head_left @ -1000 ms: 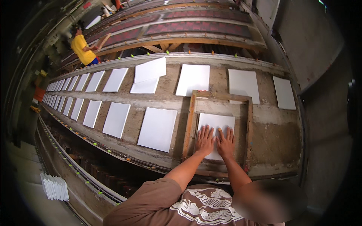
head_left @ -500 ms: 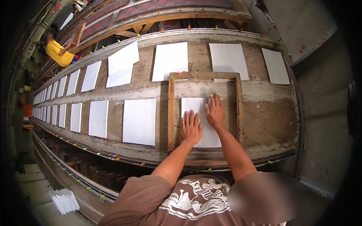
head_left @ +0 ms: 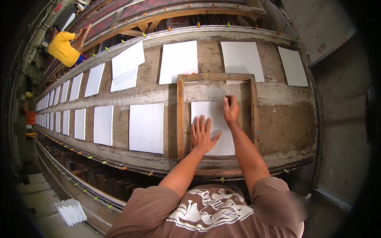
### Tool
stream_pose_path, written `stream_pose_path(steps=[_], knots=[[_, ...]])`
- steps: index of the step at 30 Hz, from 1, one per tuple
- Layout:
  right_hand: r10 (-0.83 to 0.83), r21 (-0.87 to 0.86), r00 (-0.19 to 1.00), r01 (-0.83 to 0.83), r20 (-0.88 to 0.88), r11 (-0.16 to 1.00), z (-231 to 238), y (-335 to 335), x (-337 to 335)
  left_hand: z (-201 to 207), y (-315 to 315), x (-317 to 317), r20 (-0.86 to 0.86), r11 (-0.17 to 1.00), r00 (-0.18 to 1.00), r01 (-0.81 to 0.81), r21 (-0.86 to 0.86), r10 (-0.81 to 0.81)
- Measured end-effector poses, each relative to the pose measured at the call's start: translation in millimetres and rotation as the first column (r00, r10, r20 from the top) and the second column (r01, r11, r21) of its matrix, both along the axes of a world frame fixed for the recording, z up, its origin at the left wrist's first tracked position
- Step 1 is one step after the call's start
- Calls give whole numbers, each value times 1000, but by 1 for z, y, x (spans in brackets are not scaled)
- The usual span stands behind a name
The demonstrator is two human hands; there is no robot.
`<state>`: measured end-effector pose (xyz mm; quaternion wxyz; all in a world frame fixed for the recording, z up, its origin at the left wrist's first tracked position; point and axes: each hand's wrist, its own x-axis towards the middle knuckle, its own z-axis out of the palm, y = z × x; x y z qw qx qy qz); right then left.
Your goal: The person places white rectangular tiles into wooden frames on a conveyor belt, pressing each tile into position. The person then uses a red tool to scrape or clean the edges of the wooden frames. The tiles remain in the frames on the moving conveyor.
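A rectangular wooden frame [head_left: 180, 115] lies on the long table in front of me, around a white sheet [head_left: 222, 139]. My left hand [head_left: 202, 137] rests flat on the left part of this sheet, fingers spread and thumb out to the right. By the sheet's upper right corner is my right hand [head_left: 231, 111], raised on its side with the fingers curled in and the thumb near them. Whether anything sits between those fingers is hidden.
Two rows of white sheets [head_left: 147, 127] run along the long wooden table [head_left: 285, 123] to the far left. Small green and orange clips [head_left: 198, 24] line its edges. A person in a yellow shirt [head_left: 63, 48] stands far left. Some white stacks [head_left: 70, 212] lie lower left.
My right hand has gone from flat on the sheet to curled, shifting slightly right and up. My left hand stays flat with its thumb spread wider. The person in yellow has turned and moved an arm.
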<state>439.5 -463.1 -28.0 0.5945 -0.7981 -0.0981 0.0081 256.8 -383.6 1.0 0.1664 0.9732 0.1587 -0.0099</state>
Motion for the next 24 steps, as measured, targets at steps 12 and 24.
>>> stream_pose_path(steps=[12, 24], knots=[[-6, 30, 993, 9, -121, 1000, -5, -54, -99, -3, -2, -1, -14, 998, 1000, -6, 55, 7], [164, 6, 983, -164, -79, 986, -6, 76, 6, -4, 1, -2, -53, 999, 998, 19, 50, -16]])
